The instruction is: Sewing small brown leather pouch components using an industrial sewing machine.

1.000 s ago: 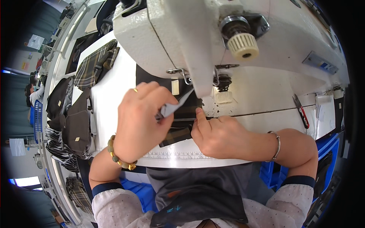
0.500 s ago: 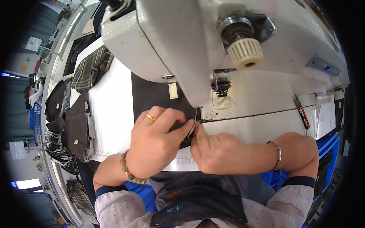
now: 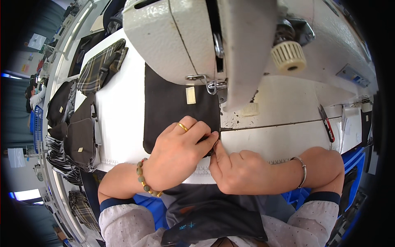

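A dark fabric piece (image 3: 173,107) with rounded corners and a small pale label (image 3: 191,95) lies on the white table, its upper part beneath the head of a sewing machine (image 3: 152,41). My left hand (image 3: 181,150) rests over the piece's lower right part, thumb and index finger pinched at its right edge. Against that same edge my right hand (image 3: 238,168) is closed, its index fingertip meeting the left thumb tip. Both hands grip the fabric's edge, just below the machine's needle area. The fingers hide the pinched part.
Stacked dark fabric pieces (image 3: 82,142) and folded plaid fabric (image 3: 101,72) lie at the left. Red-and-black thread snips (image 3: 327,124) lie at the right. A ruler strip (image 3: 197,173) runs along the table's front. A blue basket (image 3: 38,123) and another person (image 3: 37,96) are at far left.
My head view has shifted, so the machine sits further right and more fabric shows. The left thumb and right index finger remain together at the fabric's right edge.
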A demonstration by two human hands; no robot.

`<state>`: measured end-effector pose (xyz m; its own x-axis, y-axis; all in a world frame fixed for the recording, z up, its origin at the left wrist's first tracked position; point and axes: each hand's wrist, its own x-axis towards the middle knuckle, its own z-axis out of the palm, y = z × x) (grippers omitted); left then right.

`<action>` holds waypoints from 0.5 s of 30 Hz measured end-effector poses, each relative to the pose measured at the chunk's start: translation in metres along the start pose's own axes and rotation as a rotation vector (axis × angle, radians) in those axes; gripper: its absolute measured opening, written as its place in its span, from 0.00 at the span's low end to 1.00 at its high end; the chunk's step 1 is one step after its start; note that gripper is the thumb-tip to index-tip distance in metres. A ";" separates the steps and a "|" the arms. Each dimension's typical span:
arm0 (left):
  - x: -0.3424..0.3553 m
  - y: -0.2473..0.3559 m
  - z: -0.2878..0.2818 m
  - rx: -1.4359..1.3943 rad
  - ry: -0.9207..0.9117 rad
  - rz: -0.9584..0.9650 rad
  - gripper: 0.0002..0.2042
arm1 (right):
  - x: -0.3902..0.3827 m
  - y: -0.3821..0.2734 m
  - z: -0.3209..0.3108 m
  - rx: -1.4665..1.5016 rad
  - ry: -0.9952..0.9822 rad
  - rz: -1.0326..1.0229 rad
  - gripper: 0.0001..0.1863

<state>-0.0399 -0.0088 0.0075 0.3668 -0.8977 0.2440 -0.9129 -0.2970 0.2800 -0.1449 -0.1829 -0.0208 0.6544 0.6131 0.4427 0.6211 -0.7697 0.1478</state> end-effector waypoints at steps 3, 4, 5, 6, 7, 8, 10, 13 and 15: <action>0.000 -0.001 0.001 -0.008 0.005 0.019 0.20 | 0.000 0.001 0.000 0.006 -0.002 -0.017 0.14; 0.000 0.000 0.000 0.017 -0.009 0.026 0.20 | 0.000 0.001 -0.001 -0.002 -0.009 -0.010 0.11; 0.001 0.001 0.000 0.042 -0.022 0.033 0.20 | 0.000 0.001 -0.001 -0.010 -0.017 -0.003 0.08; 0.001 0.001 0.000 0.042 -0.020 0.032 0.20 | 0.000 0.001 -0.001 -0.010 -0.018 -0.006 0.08; 0.002 0.000 0.000 0.047 -0.019 0.044 0.20 | -0.001 0.002 -0.001 -0.010 -0.014 -0.008 0.07; 0.003 -0.001 0.000 0.052 -0.018 0.057 0.20 | -0.001 0.002 -0.001 -0.009 -0.010 -0.010 0.07; 0.004 -0.002 0.000 0.063 0.001 0.054 0.21 | -0.001 0.002 0.004 -0.023 0.012 -0.019 0.10; 0.010 -0.010 0.004 0.083 0.035 0.055 0.21 | 0.001 0.007 0.014 -0.048 0.047 -0.010 0.13; 0.017 -0.015 0.004 0.081 0.058 0.045 0.20 | 0.001 0.011 0.019 -0.035 0.059 0.028 0.12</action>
<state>-0.0209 -0.0207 0.0036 0.3331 -0.8910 0.3087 -0.9392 -0.2847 0.1918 -0.1288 -0.1875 -0.0352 0.6442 0.5803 0.4983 0.5865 -0.7929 0.1652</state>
